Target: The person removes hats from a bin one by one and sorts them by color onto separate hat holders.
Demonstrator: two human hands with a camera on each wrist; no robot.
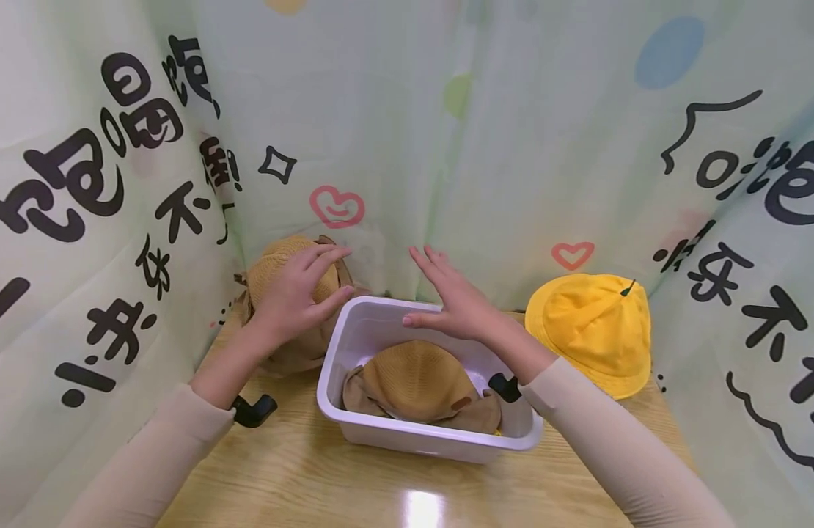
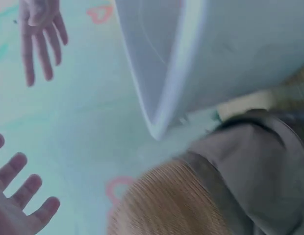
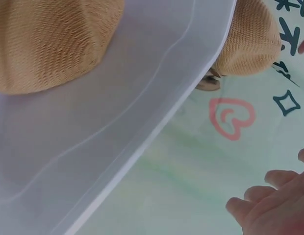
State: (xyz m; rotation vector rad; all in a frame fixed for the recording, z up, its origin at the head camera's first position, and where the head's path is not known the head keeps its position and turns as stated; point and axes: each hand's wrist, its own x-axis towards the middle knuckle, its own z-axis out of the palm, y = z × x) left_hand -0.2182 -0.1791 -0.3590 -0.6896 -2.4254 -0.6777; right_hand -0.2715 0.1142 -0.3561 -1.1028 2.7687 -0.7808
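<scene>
A white plastic bin (image 1: 440, 449) stands on the table with a tan woven hat (image 1: 416, 378) in it, its brown brim folded at the sides. My left hand (image 1: 301, 290) is raised with extended fingers in front of a second tan hat (image 1: 275, 268), partly hiding it; the left wrist view shows this hat's woven crown (image 2: 166, 205) beside the bin. Over the bin's back rim hovers my right hand (image 1: 460, 301), fingers spread and holding nothing. Both hands appear apart from the hats. In the right wrist view, the fingers (image 3: 260, 193) are loosely extended.
To the right of the bin lies a yellow hat (image 1: 595, 330) with a small green stem. A small yellow bit (image 1: 497, 433) shows inside the bin's front right corner. Printed curtains (image 1: 394, 147) enclose the wooden table (image 1: 301, 469) at the back and sides.
</scene>
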